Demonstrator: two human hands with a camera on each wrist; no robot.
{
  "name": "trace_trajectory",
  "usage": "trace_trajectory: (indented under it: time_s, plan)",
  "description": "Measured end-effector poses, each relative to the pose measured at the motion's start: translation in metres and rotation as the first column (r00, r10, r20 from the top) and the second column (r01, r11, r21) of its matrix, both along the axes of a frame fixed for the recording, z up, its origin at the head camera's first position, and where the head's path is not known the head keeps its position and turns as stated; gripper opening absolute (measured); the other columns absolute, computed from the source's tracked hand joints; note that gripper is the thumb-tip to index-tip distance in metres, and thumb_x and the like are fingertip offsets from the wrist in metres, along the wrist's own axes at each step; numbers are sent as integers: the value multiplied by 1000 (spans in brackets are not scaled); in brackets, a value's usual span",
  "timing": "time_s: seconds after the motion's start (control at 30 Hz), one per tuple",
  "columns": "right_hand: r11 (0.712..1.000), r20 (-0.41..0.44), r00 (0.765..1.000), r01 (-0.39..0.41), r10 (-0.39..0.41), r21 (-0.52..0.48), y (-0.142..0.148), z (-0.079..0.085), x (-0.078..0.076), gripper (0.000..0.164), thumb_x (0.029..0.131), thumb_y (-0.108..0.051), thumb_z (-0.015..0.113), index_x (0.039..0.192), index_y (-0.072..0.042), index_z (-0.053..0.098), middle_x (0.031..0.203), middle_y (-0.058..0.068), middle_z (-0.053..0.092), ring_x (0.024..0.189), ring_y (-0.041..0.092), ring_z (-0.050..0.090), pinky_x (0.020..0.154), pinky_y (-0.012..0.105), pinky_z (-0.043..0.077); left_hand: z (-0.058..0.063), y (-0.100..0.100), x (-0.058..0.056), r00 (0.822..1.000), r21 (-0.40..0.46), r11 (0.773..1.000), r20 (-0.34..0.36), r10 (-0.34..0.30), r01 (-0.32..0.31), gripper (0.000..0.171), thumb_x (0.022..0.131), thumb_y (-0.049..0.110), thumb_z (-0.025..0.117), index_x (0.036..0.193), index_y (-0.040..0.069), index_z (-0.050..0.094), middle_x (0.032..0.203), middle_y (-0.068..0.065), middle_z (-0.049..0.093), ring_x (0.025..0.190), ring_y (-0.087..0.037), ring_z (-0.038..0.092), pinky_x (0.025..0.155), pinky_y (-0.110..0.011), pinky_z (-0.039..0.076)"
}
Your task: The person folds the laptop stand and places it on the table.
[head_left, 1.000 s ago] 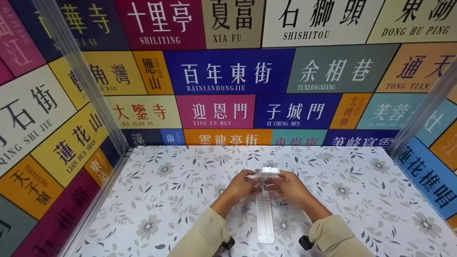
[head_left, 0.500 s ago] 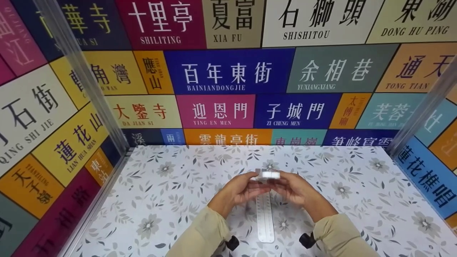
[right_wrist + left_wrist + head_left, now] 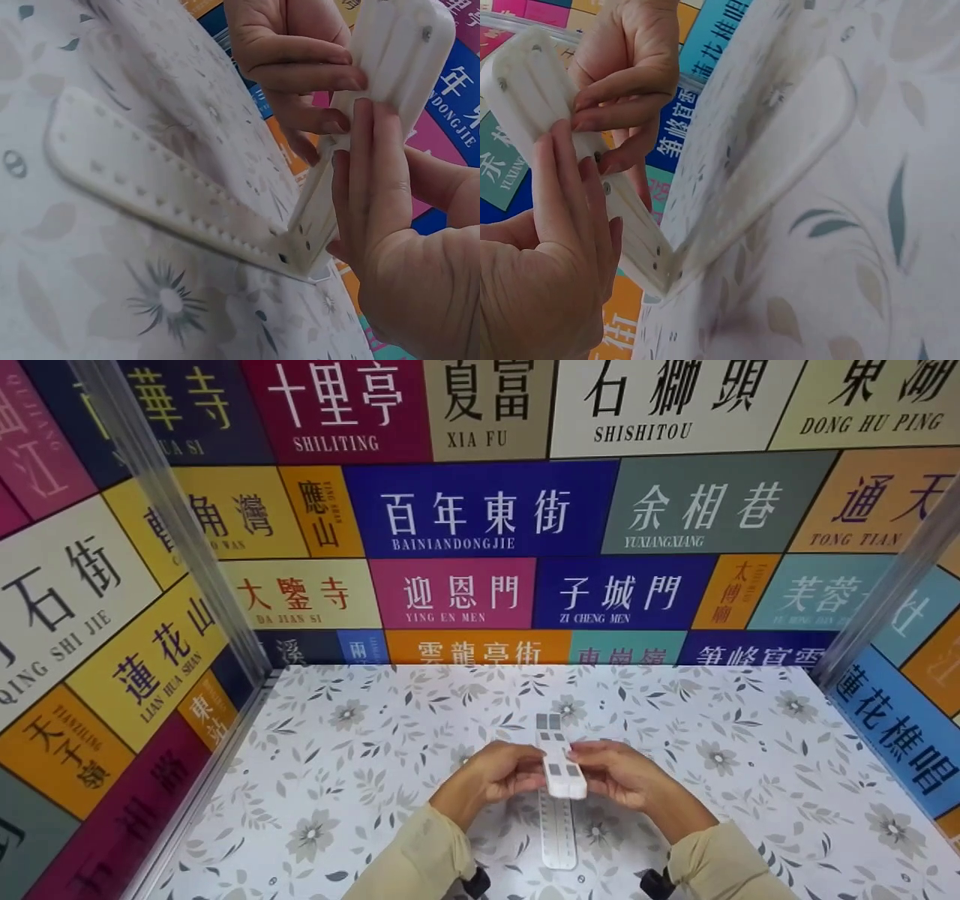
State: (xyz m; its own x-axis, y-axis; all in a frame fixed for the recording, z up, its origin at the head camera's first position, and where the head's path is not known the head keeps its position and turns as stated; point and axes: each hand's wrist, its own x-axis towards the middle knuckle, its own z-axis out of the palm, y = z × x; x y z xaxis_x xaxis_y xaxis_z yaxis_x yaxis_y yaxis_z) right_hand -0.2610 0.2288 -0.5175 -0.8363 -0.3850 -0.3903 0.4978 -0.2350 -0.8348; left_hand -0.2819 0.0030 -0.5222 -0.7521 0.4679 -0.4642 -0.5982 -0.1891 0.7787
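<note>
A white hinged plastic device has two long arms joined at the far end. Its lower arm (image 3: 557, 836), lined with small notches or slots in the right wrist view, lies along the tabletop. The raised upper arm (image 3: 564, 784) slopes up towards the person, with grey square marks along its top. My left hand (image 3: 504, 771) pinches it on the left side, my right hand (image 3: 621, 772) on the right. From below, in the left wrist view, the fingers of both hands press against the underside of the upper arm (image 3: 529, 82), near the hinge (image 3: 667, 277).
A tabletop (image 3: 360, 780) with a leaf and flower print stretches around the device. Colourful panels (image 3: 480, 510) with large lettering stand behind it and along both sides. Clear plastic corner strips (image 3: 232, 622) run up from the table's back corners.
The upper arm stood steeper a second ago; it has tilted down towards the person over the lower arm. Both hands have come nearer with it, and the lower arm stays in place.
</note>
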Motion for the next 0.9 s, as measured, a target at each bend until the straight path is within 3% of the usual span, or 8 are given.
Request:
trace_trajectory:
  time_s: [0.1,0.23,0.4,0.5,0.67,0.77,0.83,0.9]
  plan:
    - [998,-2,1000,-24,24,55,-1,-5,3,72,99,-8,65,156,7,24,107,10,75,94,19,76,78,28,62,-4,-2,1,999,-63,997,-2,-54,54,19,97,8,62,103,-7,71,75,-10,75,60,-16,74,59,-21,59]
    - [992,-14,999,-49,51,120,-2,-13,7,80,96,-7,68,159,4,20,108,13,75,95,24,76,80,34,63,-7,-4,3,993,-161,980,2,-120,118,19,96,10,64,103,-6,72,83,-14,76,63,-18,74,61,-24,61]
    - [978,-67,996,-42,57,207,-5,-24,14,84,93,-7,71,160,1,22,106,13,76,93,28,76,80,42,63,-8,-1,7,977,-333,933,-111,-179,133,14,94,4,63,96,-7,71,86,-21,77,66,-25,76,64,-32,63]
    - [963,-114,992,-17,50,270,-8,-30,19,83,92,-6,72,160,2,25,105,12,75,93,28,76,79,45,63,-8,2,12,956,-434,894,-198,-216,112,10,93,1,63,91,-6,70,83,-21,76,67,-29,76,63,-35,63]
    - [912,-185,981,16,66,410,-12,-35,24,78,90,-9,75,156,2,34,106,11,73,93,24,75,77,39,63,-7,7,23,906,-588,808,-327,-269,28,12,92,-1,67,80,-1,65,72,-20,74,63,-33,75,56,-37,62]
    - [871,-235,967,33,95,489,-13,-35,26,76,90,-10,77,154,3,38,104,12,72,90,22,75,77,37,63,-4,10,29,864,-665,747,-390,-319,-24,18,89,-3,70,74,1,61,67,-19,71,60,-33,75,53,-37,61]
    - [842,-294,946,49,133,538,-13,-35,27,75,89,-9,78,152,4,40,96,12,72,84,22,75,75,37,63,-3,12,31,829,-720,692,-415,-374,-48,21,87,-2,73,72,2,60,64,-16,69,58,-31,74,51,-34,59]
    - [801,-358,916,73,182,594,-14,-35,29,72,89,-9,78,150,5,43,89,11,70,76,20,74,70,34,63,-3,13,34,789,-780,621,-429,-440,-77,21,87,1,75,72,4,60,62,-11,66,54,-26,72,48,-31,57]
